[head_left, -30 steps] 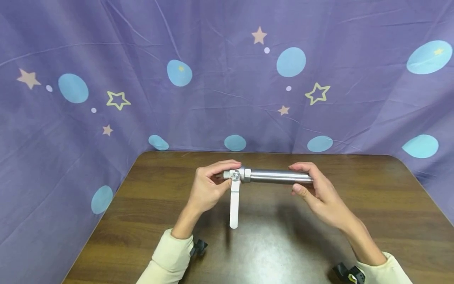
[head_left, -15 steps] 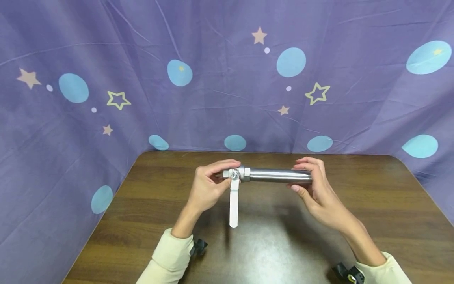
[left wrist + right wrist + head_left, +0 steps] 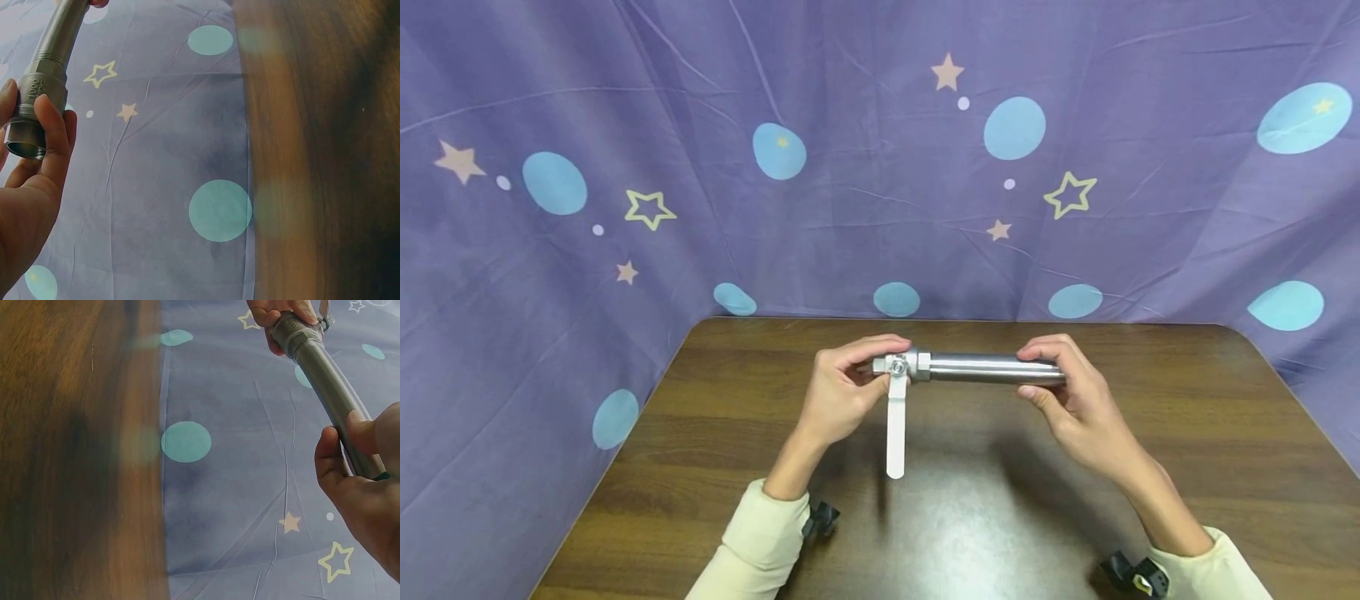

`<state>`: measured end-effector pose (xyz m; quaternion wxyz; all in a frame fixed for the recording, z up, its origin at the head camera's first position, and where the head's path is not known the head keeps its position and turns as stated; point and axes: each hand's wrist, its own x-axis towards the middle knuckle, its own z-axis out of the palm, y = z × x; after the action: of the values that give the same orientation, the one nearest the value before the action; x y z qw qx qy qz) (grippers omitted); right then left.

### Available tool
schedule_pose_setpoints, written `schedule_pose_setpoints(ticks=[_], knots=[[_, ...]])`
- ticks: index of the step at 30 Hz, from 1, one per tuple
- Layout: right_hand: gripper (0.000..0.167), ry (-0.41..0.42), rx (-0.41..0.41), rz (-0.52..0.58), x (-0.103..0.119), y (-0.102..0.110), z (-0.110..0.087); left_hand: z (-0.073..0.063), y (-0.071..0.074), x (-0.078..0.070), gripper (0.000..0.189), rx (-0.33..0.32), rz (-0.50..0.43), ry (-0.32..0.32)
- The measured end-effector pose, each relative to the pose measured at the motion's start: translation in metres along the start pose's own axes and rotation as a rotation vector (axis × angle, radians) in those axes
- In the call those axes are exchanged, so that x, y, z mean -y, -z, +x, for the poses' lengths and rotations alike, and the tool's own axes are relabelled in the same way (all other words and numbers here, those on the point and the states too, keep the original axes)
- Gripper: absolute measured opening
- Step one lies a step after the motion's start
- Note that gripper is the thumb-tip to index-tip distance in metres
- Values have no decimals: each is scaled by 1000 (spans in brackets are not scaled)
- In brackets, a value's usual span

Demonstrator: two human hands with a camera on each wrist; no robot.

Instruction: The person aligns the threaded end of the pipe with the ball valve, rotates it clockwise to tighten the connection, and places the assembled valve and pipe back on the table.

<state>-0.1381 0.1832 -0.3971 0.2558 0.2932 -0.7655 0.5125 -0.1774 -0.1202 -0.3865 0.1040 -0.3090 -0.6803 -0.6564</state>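
Above the counter (image 3: 955, 517), short of its far edge, the left hand (image 3: 842, 400) pinches the valve (image 3: 913, 364), the right hand (image 3: 1086, 417) the pipe (image 3: 973, 367); I'd fear a slack right grip letting the pipe droop.

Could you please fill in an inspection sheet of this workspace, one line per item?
Surface: brown wood-grain table, reflecting light on the person's side.
Job's things: metal valve with a white lever, joined to a metal pipe; all held above the table.
Clutter: nothing seen.
Hands: left hand grips the valve; right hand holds the pipe near its other end.
Cables: nothing seen.
Surroundings: purple curtain printed with stars and dots.
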Motion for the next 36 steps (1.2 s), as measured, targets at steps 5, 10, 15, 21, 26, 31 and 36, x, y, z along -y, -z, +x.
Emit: schedule_pose_setpoints(ticks=[5, 10, 15, 21, 26, 31, 36], knots=[[50, -29, -19, 24, 0, 1, 0, 0, 0, -1, 40, -2, -6, -2], [53, -42, -31, 29, 1, 2, -1, 0, 1, -1, 40, -3, -6, -2], [53, -47, -21, 67, 1, 3, -1, -1, 1, -2, 40, 0, -11, 4], [53, -47, 5, 70, 0, 5, -1, -1, 2, -1, 40, 1, -14, -7], [52, -45, 28, 46, -2, 7, -1, -1, 2, 0, 41, 0, -14, -10], [49, -46, 45, 35, -2, 8, -1, -1, 3, 0, 40, 4, -5, -10], [46, -61, 50, 30, -1, 9, -2, -1, 2, 0, 41, 3, -1, -9]])
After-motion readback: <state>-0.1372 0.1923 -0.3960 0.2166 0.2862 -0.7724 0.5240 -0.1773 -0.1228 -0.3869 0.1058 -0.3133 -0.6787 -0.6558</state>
